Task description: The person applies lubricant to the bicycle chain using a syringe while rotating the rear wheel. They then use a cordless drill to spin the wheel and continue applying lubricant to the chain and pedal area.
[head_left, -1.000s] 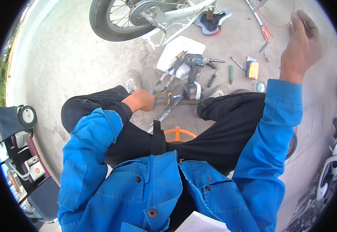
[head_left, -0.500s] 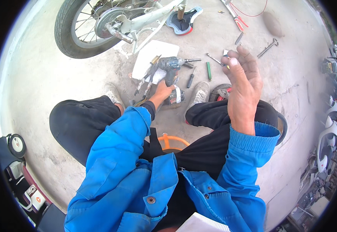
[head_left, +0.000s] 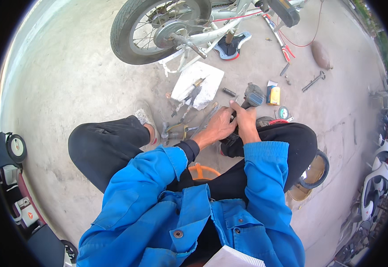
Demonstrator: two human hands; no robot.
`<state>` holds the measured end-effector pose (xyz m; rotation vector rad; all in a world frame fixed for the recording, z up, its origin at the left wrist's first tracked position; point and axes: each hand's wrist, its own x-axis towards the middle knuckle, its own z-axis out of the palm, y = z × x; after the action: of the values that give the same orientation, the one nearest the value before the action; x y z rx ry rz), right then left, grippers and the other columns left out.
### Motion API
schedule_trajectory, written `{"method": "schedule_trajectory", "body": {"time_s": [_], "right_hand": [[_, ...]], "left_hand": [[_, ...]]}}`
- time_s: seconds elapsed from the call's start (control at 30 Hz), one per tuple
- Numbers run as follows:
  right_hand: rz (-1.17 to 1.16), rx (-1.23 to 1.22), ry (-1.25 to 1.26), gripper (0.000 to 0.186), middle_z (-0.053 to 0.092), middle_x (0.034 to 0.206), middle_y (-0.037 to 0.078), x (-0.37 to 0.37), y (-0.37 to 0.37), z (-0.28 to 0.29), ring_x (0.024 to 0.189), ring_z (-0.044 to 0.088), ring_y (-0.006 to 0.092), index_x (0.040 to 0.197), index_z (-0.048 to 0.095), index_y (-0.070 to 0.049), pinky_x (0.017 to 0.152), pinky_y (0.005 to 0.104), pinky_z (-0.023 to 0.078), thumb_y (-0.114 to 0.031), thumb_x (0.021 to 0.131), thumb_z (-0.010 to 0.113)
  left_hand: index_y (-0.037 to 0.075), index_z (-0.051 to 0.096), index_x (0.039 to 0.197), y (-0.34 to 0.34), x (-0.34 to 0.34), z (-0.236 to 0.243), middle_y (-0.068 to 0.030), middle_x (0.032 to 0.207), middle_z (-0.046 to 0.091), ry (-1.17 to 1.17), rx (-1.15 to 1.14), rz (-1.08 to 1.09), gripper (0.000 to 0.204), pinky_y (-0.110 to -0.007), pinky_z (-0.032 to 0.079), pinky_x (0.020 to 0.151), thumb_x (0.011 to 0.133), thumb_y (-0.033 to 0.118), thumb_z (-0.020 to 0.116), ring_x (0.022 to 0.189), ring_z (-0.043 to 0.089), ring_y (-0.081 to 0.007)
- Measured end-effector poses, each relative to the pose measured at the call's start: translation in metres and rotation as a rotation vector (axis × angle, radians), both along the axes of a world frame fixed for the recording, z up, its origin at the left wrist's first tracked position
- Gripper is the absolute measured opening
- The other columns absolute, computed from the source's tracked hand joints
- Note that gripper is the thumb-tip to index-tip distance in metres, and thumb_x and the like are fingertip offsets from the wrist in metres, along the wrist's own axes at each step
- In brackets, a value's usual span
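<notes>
A cordless impact driver (head_left: 255, 95) with a blue and black body is held low between my knees, its head angled away from me to the right. My left hand (head_left: 219, 127) is closed at its handle from the left. From the right my right hand (head_left: 247, 122) is closed about the same handle, thumb up near the left fingers. The palms hide most of the grip, and the battery end is partly hidden. Just beyond the hands lies a short black socket (head_left: 229, 92). A yellow and blue box (head_left: 273, 94) stands right of the driver.
A white bicycle's wheel (head_left: 118, 33) and frame lie ahead. A white sheet (head_left: 211, 75) bears worn tools, with a hammer (head_left: 165, 130) nearer me. Rightward are a tape roll (head_left: 283, 112), red-handled cutters (head_left: 287, 53), a metal wrench (head_left: 314, 81) and a brown oblong object (head_left: 321, 55).
The impact driver has moved right, its head now turned away from me. My raised right hand has come down onto it beside the left. My view has shifted, showing more of the bicycle.
</notes>
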<state>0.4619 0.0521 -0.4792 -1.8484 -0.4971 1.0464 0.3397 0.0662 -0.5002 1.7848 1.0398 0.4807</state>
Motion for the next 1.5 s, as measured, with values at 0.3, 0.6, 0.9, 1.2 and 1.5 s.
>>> {"method": "schedule_trajectory", "body": {"time_s": [0.3,0.6,0.9,1.2,1.5], "right_hand": [[-0.175,0.063,0.422,0.020,0.058,0.076,0.004,-0.011,-0.042,0.051,0.064,0.060,0.0203,0.108,0.062,-0.006,0.059,0.0384,0.052,-0.015,0.099,0.078],[-0.160,-0.011,0.622,0.031,0.053,0.081,-0.001,-0.016,-0.077,0.151,0.068,0.055,0.0127,0.128,0.063,-0.004,0.062,0.0332,0.050,-0.016,0.101,0.075],[-0.204,0.379,0.306,0.036,0.049,0.081,-0.002,0.072,0.027,0.185,0.069,0.052,0.0110,0.133,0.063,-0.001,0.065,0.0327,0.048,-0.018,0.103,0.073],[-0.291,0.161,0.539,0.038,0.051,0.078,0.001,0.068,0.073,0.181,0.068,0.054,0.0133,0.131,0.065,0.001,0.065,0.0337,0.048,-0.025,0.104,0.075],[-0.251,0.231,0.485,0.022,0.070,0.097,0.006,0.062,0.113,0.167,0.076,0.060,0.0151,0.118,0.070,-0.002,0.068,0.0320,0.049,-0.012,0.100,0.077]], "left_hand": [[0.005,0.063,0.130,0.074,-0.022,0.033,-0.0178,0.131,0.063,-0.104,0.906,0.014,0.048,-0.050,0.054,0.100,0.083,0.003,0.071,0.122,0.062,-0.0416],[0.001,0.051,0.113,0.068,0.008,-0.039,-0.0256,0.092,0.070,-0.036,0.368,-0.191,0.035,-0.058,0.054,0.079,0.093,0.016,0.076,0.092,0.069,-0.0493],[-0.004,0.060,0.117,0.042,0.032,-0.110,-0.0267,0.115,0.074,0.448,0.202,-0.318,0.037,-0.051,0.061,0.088,0.102,0.029,0.069,0.108,0.074,-0.0416],[0.005,0.067,0.129,0.122,0.093,-0.169,-0.0163,0.142,0.059,0.604,0.344,-0.342,0.032,-0.050,0.051,0.107,0.099,0.013,0.060,0.135,0.054,-0.0389],[0.001,0.063,0.134,0.092,0.053,-0.102,-0.0224,0.137,0.064,0.517,-0.263,-0.233,0.034,-0.052,0.051,0.102,0.103,0.015,0.060,0.125,0.062,-0.0419]]}}
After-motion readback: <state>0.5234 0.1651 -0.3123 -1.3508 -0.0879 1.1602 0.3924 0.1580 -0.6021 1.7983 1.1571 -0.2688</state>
